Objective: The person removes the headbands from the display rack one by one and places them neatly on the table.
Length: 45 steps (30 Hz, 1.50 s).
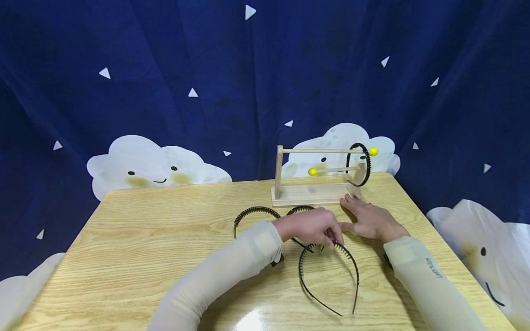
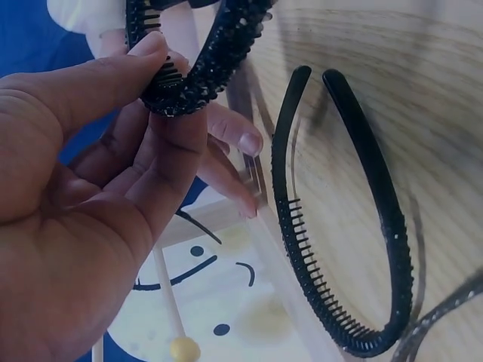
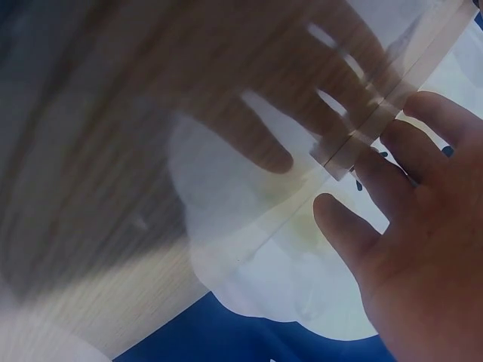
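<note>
A dark blue curtain filled the upper half of the head frame, printed with white triangles and smiling clouds. Below it, a pale wood-grain table spread across the lower half. Two cream sleeves reached over it, the left sleeve from the bottom centre and the right sleeve, with small dark lettering, from the lower right.

A wooden stand stood right of centre, at the table's far side, with an upright at its left end.

The right hand lay right of centre with its fingers extended and spread, holding nothing, its fingertips at the right front end of the stand's base; whether they touched it I could not tell. The left hand, below centre, pinched a black headband between thumb and fingers by its curved top, the two ends pointing to the bottom of the head frame.

Two more headbands, the left one and the middle one, were on the table near the centre, partly behind the left arm and hand. A fourth headband hung around the upper rod, near the rod's right end.

Smallest were the yellow balls, one tipping the upper rod at right, the other the lower rod at left.
</note>
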Each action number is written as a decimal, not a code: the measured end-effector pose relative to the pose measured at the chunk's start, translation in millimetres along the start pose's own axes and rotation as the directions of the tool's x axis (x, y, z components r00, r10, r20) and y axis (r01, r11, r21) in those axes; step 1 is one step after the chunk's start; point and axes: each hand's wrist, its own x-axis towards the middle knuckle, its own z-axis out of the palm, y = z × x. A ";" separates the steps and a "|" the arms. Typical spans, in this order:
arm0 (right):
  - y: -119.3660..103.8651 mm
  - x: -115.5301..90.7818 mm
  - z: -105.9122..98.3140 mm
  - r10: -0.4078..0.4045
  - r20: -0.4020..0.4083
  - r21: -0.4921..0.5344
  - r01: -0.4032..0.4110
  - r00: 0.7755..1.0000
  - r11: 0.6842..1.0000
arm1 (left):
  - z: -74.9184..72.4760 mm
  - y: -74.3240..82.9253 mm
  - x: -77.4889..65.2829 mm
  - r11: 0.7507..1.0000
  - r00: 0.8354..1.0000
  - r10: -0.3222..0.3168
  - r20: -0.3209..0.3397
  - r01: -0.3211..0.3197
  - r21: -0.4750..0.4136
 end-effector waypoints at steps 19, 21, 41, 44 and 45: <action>-0.7 -1.5 -0.2 -0.002 -0.006 0.003 0.002 1.000 1.000 | 19.0 1.3 8.3 0.999 1.000 -0.010 0.024 0.008 0.050; -0.5 -1.4 -0.1 -0.005 -0.011 0.005 0.005 1.000 1.000 | 20.9 1.1 9.9 0.997 1.000 0.000 0.029 -0.002 0.073; -3.2 -0.6 -1.0 -0.004 -0.003 0.005 0.004 1.000 1.000 | 30.3 2.8 15.4 0.992 1.000 -0.022 0.019 0.020 0.123; -3.4 -0.4 -0.5 0.006 0.001 0.002 -0.006 1.000 1.000 | 31.7 2.8 16.0 0.989 1.000 -0.016 0.012 0.014 0.146; -3.4 -0.3 -0.3 0.006 0.000 0.002 -0.006 1.000 1.000 | 32.2 2.7 16.2 0.988 1.000 -0.015 0.010 0.013 0.155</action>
